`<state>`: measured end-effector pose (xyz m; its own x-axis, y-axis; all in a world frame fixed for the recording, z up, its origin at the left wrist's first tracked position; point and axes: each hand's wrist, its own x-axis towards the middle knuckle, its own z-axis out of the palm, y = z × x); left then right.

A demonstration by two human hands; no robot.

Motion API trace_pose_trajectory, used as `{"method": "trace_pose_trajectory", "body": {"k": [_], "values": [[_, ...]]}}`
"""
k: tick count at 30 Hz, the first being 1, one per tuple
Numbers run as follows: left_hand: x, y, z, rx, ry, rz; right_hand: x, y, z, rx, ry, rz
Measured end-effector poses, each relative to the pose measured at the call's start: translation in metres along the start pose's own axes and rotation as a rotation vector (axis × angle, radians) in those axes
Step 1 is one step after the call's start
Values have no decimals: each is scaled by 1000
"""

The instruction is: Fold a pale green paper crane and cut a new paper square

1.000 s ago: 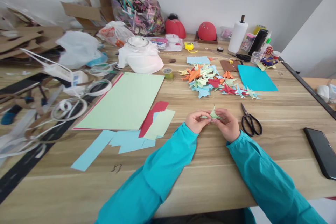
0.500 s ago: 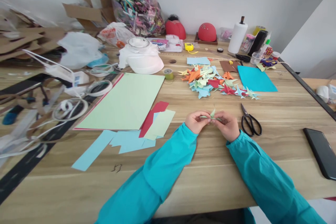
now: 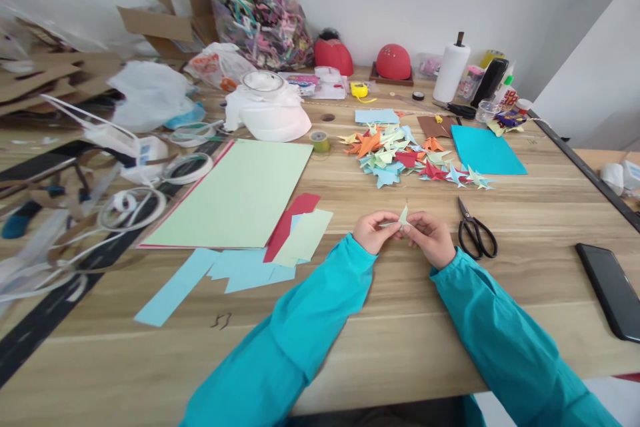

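Between my two hands is a small pale green folded paper crane (image 3: 403, 216), one thin point of it sticking up. My left hand (image 3: 374, 231) pinches its left side between thumb and fingers. On the other side my right hand (image 3: 431, 237) pinches it too, its fingers curled around and partly hiding the folds. Black-handled scissors (image 3: 477, 229) lie just right of my right hand. Beyond the hands spreads a heap of folded paper cranes (image 3: 400, 155) in orange, red, blue and green.
Left of my hands are a large green sheet (image 3: 235, 193) and cut strips in blue (image 3: 175, 287), red (image 3: 295, 223) and green (image 3: 305, 240). A turquoise sheet (image 3: 487, 150) lies behind the scissors. A phone (image 3: 607, 290) is at the right edge. Cables (image 3: 133, 207) clutter the left.
The pale green folded paper has turned slightly in my fingers, its upright point now showing wider. Both hands stay in nearly the same place, still pinching it.
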<state>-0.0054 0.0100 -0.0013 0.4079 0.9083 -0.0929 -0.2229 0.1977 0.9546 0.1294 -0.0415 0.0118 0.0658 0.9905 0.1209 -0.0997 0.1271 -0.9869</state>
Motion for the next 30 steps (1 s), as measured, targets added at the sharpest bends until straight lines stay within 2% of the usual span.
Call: {"method": "trace_pose_trajectory", "body": {"k": [5,10,18,25,30], "values": [[-1,2,0,22,12,6,0,-3,1,45,-39,69],[-3,3,3,27,-72,23,1,-3,-2,60,-9,83],[-5,9,5,-13,-111,-22,0,1,-4,96,-27,116],[-8,9,7,-102,25,-42,-2,3,6,244,88,158],[-13,8,12,-166,38,-47,0,0,8,323,133,174]]}}
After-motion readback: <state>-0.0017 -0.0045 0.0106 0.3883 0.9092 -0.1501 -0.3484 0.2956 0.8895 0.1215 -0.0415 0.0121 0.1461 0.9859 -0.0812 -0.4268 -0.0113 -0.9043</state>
